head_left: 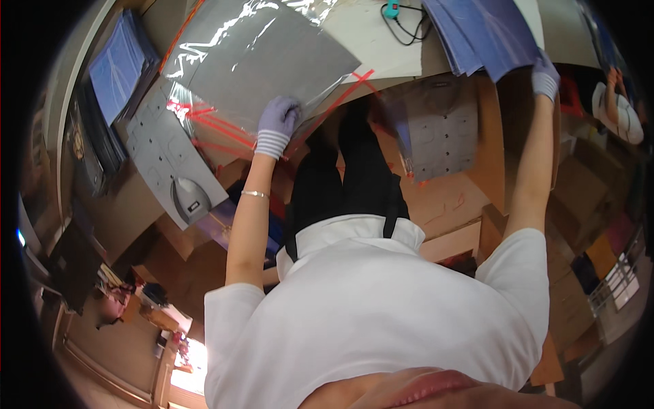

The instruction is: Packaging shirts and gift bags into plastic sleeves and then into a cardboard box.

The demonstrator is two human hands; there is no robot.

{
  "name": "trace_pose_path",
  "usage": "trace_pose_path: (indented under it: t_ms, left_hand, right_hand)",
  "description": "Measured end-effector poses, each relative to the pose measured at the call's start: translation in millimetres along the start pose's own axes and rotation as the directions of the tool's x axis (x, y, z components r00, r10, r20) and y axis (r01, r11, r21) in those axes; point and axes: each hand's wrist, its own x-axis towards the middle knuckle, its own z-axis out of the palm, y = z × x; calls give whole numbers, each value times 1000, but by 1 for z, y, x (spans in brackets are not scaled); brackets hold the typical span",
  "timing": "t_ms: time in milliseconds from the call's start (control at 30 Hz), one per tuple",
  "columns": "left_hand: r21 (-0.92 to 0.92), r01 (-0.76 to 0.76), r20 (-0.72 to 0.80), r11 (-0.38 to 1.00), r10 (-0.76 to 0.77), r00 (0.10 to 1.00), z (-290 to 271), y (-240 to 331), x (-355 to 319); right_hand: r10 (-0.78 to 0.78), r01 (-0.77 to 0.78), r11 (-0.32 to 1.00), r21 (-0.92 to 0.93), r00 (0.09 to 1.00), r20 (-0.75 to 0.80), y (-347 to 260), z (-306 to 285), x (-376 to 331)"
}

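A large grey sheet lies under glossy clear plastic film with red strips along its near edges. At the near edge of this sheet is my left hand, in a pale lilac knit glove with a striped cuff. Its fingers are curled in against the film, and their tips are hidden. My right arm reaches far to the right. There my gloved right hand grips the corner of a fanned stack of blue printed sheets; its fingers are partly hidden behind them.
Another stack of blue sheets stands at the left, beside dark folders. A printed grey panel leans below the table edge. A teal device with a black cord lies at the back. Cardboard boxes and another person are at the right.
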Motion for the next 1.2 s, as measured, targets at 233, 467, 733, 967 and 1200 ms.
trace_pose_path:
  t_ms: [233,467,733,967,1200]
  left_hand:
    - [-746,375,155,550,-403,902,-7,-5,4]
    - [-827,346,158,444,-406,900,-27,28,27]
    - [-711,167,-12,683,-250,968,-42,35,20]
    - [-567,26,-120,823,-113,986,-49,29,-3]
    - [-567,-58,56,822,108,993,-73,41,-40]
  right_hand:
    - [154,-85,734,674,987,-42,-93,-150,-190]
    - [201,-444,462,768,896,397,-156,-102,-396]
    - [155,-518,391,761,852,501,-199,-114,-436]
    - [-62,-747,107,657,654,754,-224,-88,-437]
    - [-586,-763,-200,615,596,549,-306,-6,-351]
